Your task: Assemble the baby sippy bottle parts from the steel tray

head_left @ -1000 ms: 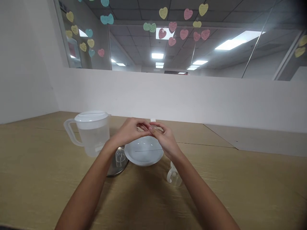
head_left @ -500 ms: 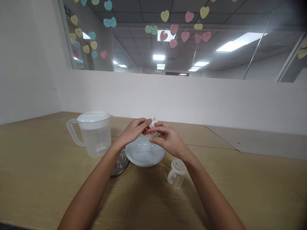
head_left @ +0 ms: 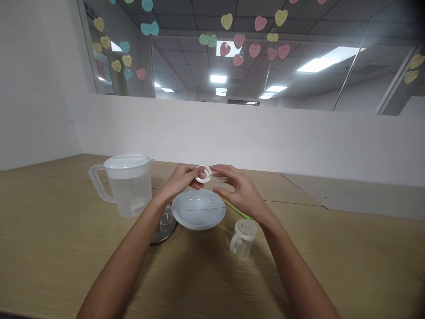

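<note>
My left hand [head_left: 183, 179] pinches a white ring-shaped piece [head_left: 204, 174] by its left side, above the back of a pale bowl [head_left: 198, 212]. Close by on the right, my right hand [head_left: 237, 188] has its fingers and thumb around a small clear piece [head_left: 219, 180], whose full shape is hard to make out. The ring and the clear piece look apart. A yellow-green stick-like item [head_left: 239, 209] lies on the table below my right hand, partly hidden by it.
A lidded pitcher [head_left: 130, 186] holding clear liquid stands left. A dark round tray [head_left: 162, 237] with a clear glass [head_left: 166, 220] is partly behind my left forearm. A lidded, handled cup [head_left: 244, 241] stands beside my right forearm. A white wall rises behind the table.
My hands have moved slightly apart. The white ring has turned to face the camera and come away from the clear piece. The yellow-green item now shows more.
</note>
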{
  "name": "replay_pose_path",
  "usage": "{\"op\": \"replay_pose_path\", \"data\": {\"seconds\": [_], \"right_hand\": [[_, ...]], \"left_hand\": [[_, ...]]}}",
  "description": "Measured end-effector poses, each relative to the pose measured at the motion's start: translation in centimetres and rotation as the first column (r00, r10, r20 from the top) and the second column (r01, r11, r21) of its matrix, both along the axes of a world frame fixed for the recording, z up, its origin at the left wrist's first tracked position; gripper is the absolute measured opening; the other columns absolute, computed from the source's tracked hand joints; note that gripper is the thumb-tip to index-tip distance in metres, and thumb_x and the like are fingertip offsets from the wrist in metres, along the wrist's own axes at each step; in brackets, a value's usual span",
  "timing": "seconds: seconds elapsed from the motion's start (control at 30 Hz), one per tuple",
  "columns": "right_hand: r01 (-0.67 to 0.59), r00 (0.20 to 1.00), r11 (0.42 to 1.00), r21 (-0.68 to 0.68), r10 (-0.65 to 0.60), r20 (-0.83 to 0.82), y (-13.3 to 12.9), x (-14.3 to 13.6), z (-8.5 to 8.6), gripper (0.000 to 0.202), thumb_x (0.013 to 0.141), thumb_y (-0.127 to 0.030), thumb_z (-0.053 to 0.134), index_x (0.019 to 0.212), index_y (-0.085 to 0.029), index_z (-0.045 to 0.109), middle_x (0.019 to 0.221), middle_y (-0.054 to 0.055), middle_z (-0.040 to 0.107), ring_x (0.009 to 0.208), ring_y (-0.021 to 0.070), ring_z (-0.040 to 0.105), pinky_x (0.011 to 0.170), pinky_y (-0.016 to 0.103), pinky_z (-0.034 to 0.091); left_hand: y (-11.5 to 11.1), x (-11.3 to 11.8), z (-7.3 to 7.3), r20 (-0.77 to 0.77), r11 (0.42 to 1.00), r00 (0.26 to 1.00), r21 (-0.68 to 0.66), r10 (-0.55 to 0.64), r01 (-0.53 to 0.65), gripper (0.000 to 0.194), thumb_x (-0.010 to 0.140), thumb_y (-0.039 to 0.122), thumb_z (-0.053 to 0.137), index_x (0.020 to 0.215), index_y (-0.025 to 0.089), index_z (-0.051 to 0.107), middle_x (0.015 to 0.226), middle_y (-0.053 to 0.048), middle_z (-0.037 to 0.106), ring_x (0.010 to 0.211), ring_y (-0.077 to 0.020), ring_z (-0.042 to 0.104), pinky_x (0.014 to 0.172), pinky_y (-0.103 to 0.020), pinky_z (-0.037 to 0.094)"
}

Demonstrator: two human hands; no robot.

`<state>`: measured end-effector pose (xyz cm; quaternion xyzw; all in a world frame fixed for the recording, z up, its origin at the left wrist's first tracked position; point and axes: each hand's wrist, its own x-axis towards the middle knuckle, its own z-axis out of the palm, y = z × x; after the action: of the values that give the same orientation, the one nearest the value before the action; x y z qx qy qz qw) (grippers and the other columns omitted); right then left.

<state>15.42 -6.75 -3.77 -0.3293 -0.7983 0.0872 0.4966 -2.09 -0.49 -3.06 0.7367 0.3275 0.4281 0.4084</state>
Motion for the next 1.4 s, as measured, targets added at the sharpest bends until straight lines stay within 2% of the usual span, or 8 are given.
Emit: {"op": "replay_pose_path", "data": {"seconds": [0.17, 0.3, 0.67, 0.8, 0.97, 1.13, 1.27, 1.4], "right_hand": [[0.166, 0.941, 0.974, 0.157, -0.108, -0.321, 0.7, -1.0, -0.7, 0.021, 0.074, -0.026, 0.063, 0.095, -0.022, 0.067, 0.107, 0.007, 0.059, 0.102, 0.0188, 0.056, 0.087, 0.035, 0.049], [0.250, 0.922, 0.941, 0.229, -0.159, -0.353, 1.7, -1.7, -1.8, 0.020, 0.078, -0.026, 0.060, 0.096, -0.026, 0.068, 0.115, 0.005, 0.055, 0.109, 0.0182, 0.052, 0.095, 0.037, 0.044], [0.126, 0.977, 0.982, 0.142, -0.098, -0.188, 2.4, -1.7, -2.5, 0.029, 0.084, -0.026, 0.051, 0.109, -0.027, 0.064, 0.125, 0.006, 0.049, 0.112, 0.0193, 0.049, 0.097, 0.038, 0.041], [0.065, 0.982, 0.997, 0.049, -0.055, -0.179, 2.6, -1.7, -2.7, 0.034, 0.083, -0.028, 0.051, 0.116, -0.029, 0.059, 0.126, 0.007, 0.046, 0.112, 0.0197, 0.049, 0.089, 0.035, 0.048], [0.060, 0.987, 0.998, -0.016, -0.062, -0.149, 3.0, -1.4, -2.9, 0.028, 0.081, -0.027, 0.052, 0.107, -0.026, 0.065, 0.123, 0.007, 0.049, 0.109, 0.0197, 0.051, 0.080, 0.031, 0.053], [-0.010, 0.967, 0.994, -0.106, -0.017, -0.254, 3.4, -1.0, -2.7, 0.023, 0.078, -0.027, 0.055, 0.097, -0.024, 0.068, 0.119, 0.007, 0.053, 0.105, 0.0197, 0.054, 0.076, 0.030, 0.053], [-0.044, 0.905, 0.991, -0.130, -0.015, -0.424, 3.1, -0.9, -2.2, 0.014, 0.074, -0.026, 0.059, 0.081, -0.023, 0.071, 0.110, 0.006, 0.059, 0.104, 0.0207, 0.056, 0.076, 0.032, 0.052], [-0.050, 0.864, 0.992, -0.118, -0.017, -0.504, 2.4, -1.2, -1.8, 0.010, 0.070, -0.023, 0.061, 0.072, -0.022, 0.071, 0.101, 0.006, 0.064, 0.099, 0.0210, 0.058, 0.075, 0.033, 0.052]], "left_hand": [[-0.7, 1.1, -0.2, -0.004, 0.997, 0.999, -0.064, -0.042, 0.041, 0.045, 0.073, 0.053, 0.058, 0.079, 0.009, 0.066, 0.078, -0.008, 0.066, 0.061, -0.0140, 0.062, 0.060, -0.026, 0.052], [-1.4, 1.7, -0.3, 0.093, 0.978, 0.986, -0.141, -0.142, 0.154, 0.045, 0.075, 0.054, 0.056, 0.078, 0.010, 0.066, 0.077, -0.007, 0.066, 0.062, -0.0142, 0.063, 0.065, -0.028, 0.053], [-0.4, 1.8, -0.9, 0.378, 0.972, 0.917, -0.137, -0.127, 0.191, 0.035, 0.078, 0.043, 0.058, 0.085, 0.009, 0.065, 0.077, -0.006, 0.063, 0.070, -0.0132, 0.060, 0.071, -0.031, 0.053], [-0.5, 1.9, -0.9, 0.417, 0.963, 0.900, -0.166, -0.128, 0.214, 0.034, 0.081, 0.041, 0.054, 0.090, 0.009, 0.064, 0.081, -0.008, 0.064, 0.073, -0.0147, 0.060, 0.071, -0.030, 0.053], [-0.3, 2.1, -1.0, 0.446, 0.936, 0.879, -0.210, -0.167, 0.284, 0.046, 0.084, 0.049, 0.045, 0.095, 0.009, 0.064, 0.089, -0.011, 0.065, 0.075, -0.0168, 0.061, 0.071, -0.032, 0.052], [-0.8, 2.1, -0.7, 0.343, 0.968, 0.925, -0.128, -0.163, 0.217, 0.028, 0.076, 0.030, 0.062, 0.097, 0.011, 0.065, 0.089, -0.008, 0.065, 0.078, -0.0147, 0.059, 0.075, -0.030, 0.052], [-1.6, 2.2, -0.3, 0.281, 0.963, 0.929, -0.053, -0.239, 0.263, 0.031, 0.079, 0.032, 0.058, 0.104, 0.014, 0.064, 0.097, -0.008, 0.064, 0.087, -0.0167, 0.059, 0.082, -0.034, 0.050], [-1.8, 2.4, -0.3, 0.273, 0.983, 0.945, 0.011, -0.180, 0.184, 0.033, 0.079, 0.033, 0.058, 0.108, 0.016, 0.061, 0.104, -0.008, 0.063, 0.091, -0.0183, 0.059, 0.081, -0.033, 0.051]]}}
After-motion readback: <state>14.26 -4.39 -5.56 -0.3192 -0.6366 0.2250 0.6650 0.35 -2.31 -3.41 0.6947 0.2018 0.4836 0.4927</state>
